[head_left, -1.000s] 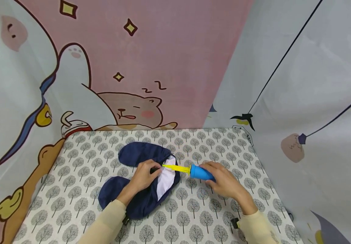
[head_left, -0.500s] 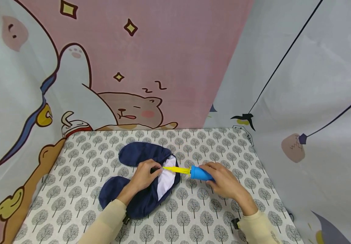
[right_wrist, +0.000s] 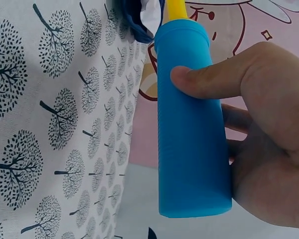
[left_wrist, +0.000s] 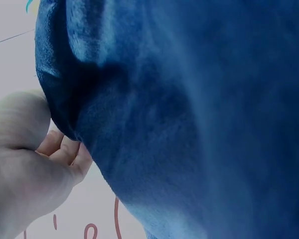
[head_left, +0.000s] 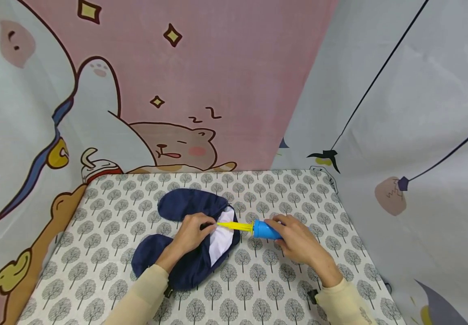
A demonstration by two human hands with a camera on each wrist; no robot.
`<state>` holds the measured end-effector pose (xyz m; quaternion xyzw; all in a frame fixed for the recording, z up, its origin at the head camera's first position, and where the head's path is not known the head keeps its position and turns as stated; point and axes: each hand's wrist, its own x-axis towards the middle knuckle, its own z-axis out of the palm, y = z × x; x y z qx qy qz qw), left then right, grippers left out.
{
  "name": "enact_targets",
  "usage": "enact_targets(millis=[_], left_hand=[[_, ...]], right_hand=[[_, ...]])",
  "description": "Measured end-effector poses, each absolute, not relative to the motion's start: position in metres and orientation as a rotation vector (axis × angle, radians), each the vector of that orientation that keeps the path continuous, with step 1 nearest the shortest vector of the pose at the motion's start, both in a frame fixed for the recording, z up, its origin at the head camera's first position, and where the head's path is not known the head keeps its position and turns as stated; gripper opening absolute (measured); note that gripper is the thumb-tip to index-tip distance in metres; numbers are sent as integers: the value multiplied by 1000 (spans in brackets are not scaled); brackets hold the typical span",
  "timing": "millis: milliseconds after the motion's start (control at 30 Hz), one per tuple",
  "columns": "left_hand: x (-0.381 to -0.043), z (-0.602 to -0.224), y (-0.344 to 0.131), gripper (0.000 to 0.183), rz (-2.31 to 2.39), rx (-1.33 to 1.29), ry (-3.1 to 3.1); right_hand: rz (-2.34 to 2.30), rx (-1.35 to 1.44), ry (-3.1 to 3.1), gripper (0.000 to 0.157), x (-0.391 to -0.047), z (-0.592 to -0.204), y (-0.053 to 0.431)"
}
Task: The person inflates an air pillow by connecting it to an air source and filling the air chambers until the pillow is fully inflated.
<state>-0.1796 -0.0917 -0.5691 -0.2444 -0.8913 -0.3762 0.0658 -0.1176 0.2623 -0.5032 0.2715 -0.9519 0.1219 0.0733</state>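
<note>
A navy neck pillow (head_left: 185, 239) of soft, plush fabric lies limp and flat in a U shape on the tree-printed tablecloth (head_left: 95, 253), with a smooth white inner layer (head_left: 222, 237) showing where its cover gapes at the right side. The left hand (head_left: 191, 234) rests on the middle of the pillow; its fingertips are curled and pinch the cloth at the spot where the pump's tip meets the pillow. From the left wrist view, the fuzzy blue nap fills nearly the whole picture, and the fingers (left_wrist: 65, 149) fold in toward the palm just beside a rounded edge of the fabric.

Just right of those fingertips runs the thin, ribbed yellow nozzle (head_left: 235, 225) of a hand pump (head_left: 258, 228), lying nearly level above the cloth. It widens into a smooth, matte blue plastic cylinder (right_wrist: 192, 119). The right hand (head_left: 298, 241) wraps this barrel: the thumb (right_wrist: 214, 82) presses across its front while the other fingers curl round behind it. Beyond the thumb, the yellow neck (right_wrist: 177, 9) leaves the barrel toward the pillow's white lining.
</note>
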Motion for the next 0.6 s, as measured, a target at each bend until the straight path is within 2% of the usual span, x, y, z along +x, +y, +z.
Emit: enact_targets(millis=[600], left_hand=[[-178, -571, -84, 10, -1091, -666, -2696]], right_hand=[[79, 848, -2788, 73, -115, -495, 255]])
